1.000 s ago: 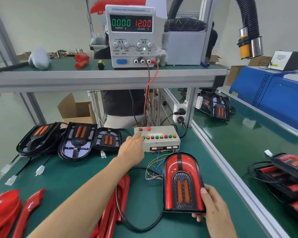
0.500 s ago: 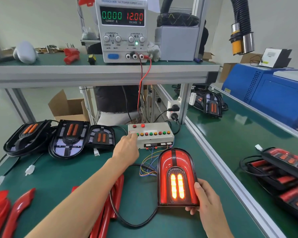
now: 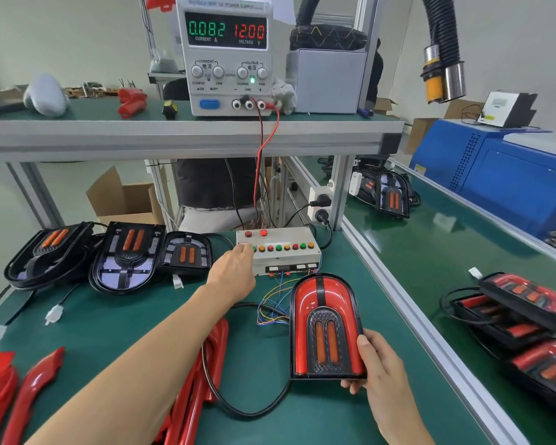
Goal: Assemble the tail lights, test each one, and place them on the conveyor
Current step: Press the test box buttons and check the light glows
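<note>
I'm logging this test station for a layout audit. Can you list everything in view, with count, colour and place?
Tail light: one, red and black, bench front.
Button box: one, beige, bench centre.
Power supply: one, grey, shelf; reads 0.082 and 12.00.
Open housings: three, black, bench left.
Red lenses: several, bench front left.
Finished lights: several, red and black, conveyor right; one further back.
Blue machine: one, far right.
Extraction hose: one, black, top right.
Left hand: at the box's buttons.
Right hand: holds the tail light.

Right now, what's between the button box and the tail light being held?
Head view: thin coloured wires run from the button box down toward the tail light; otherwise bare green mat.
</note>
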The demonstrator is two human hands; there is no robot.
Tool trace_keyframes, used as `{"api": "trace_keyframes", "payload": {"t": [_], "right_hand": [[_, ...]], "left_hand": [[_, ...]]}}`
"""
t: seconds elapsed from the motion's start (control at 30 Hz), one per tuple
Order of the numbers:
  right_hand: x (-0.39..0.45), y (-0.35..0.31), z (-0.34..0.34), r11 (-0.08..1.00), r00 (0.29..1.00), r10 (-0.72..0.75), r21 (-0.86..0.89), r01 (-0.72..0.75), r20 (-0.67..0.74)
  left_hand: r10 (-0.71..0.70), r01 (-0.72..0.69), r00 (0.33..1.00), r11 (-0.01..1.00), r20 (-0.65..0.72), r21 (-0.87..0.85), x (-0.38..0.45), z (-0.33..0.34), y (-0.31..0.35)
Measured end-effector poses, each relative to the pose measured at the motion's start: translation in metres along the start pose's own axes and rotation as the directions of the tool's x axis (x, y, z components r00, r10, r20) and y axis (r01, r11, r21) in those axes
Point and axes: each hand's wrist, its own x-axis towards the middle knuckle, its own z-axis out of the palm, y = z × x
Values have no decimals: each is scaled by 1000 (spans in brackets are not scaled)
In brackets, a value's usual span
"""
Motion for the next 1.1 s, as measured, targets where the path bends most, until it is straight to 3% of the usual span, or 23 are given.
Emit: {"api": "trace_keyframes", "payload": {"t": [0.4, 1.1], "right_hand": [[0, -1, 0, 1000, 1000, 12, -23, -12, -6], [1, 1, -1, 1000, 1000, 13, 6, -13, 3]], "left_hand": [[55, -59, 997, 996, 52, 70, 3, 0, 0], [-64, 57, 993, 995, 96, 76, 13, 0, 18]]}}
